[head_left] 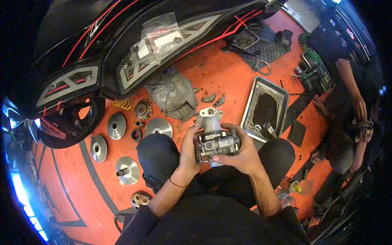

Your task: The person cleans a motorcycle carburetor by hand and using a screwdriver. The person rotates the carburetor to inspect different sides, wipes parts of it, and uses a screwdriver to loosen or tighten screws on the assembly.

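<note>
Between both hands, above my lap, is a metal throttle body [220, 143] with a pale intake pipe [210, 121] attached at its far side. The pipe ends in an oval flange with a round opening, pointing away from me. My left hand [189, 148] is closed around the throttle body's left side. From the right, my right hand [247, 154] grips it, with the thumb lying across the near face. The fingers beneath the part are hidden.
A scooter [110, 53] stands ahead, a clear plastic bag [161, 36] on its footboard. Round metal pulley discs [117, 125], a dirty engine cover [173, 96] and a metal tray [286, 87] with dark residue lie on the orange floor. At right, another person's hand [359, 108] holds a round part.
</note>
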`<state>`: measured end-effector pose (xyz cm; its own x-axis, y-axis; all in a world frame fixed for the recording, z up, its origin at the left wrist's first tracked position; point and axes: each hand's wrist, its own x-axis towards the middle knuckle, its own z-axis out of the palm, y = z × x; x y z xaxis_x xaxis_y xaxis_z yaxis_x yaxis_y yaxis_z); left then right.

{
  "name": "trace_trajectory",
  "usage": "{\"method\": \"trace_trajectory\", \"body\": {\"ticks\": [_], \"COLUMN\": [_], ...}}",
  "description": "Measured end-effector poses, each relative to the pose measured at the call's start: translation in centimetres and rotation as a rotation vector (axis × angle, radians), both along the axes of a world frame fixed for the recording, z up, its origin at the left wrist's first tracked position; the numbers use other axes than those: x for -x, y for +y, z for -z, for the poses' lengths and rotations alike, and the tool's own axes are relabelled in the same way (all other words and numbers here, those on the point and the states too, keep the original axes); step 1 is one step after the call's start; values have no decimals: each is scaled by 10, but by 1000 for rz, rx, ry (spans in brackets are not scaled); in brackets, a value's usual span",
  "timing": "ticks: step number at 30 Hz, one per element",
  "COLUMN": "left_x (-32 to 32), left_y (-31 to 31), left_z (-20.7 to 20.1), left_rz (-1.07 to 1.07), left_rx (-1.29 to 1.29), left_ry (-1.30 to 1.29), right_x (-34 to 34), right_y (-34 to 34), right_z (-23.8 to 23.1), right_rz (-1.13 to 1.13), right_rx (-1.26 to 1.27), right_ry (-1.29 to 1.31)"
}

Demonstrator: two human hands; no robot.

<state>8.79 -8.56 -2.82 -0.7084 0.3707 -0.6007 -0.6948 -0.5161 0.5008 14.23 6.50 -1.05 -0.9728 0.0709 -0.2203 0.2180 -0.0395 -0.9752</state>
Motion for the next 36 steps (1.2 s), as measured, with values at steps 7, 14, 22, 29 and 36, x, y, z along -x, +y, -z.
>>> {"method": "trace_trajectory", "body": {"ticks": [7, 14, 22, 29, 36], "left_x": [-3, -2, -3, 36, 37], "left_y": [-5, 4, -7, -12, -18], "left_z": [9, -3, 8, -25, -24], "left_rz": [-26, -226, -64, 284, 375], "left_rx": [-14, -25, 94, 330, 229], "left_ry": [68, 378, 709, 585, 561], "right_x": [-2, -6, -6, -4, -6], "right_y": [-8, -20, -13, -7, -6], "right_z": [-11, 10, 20, 16, 11], "right_rz": [63, 155, 363, 438, 369], "right_rx": [91, 540, 583, 565, 517], "right_ry": [115, 33, -5, -62, -99]}}
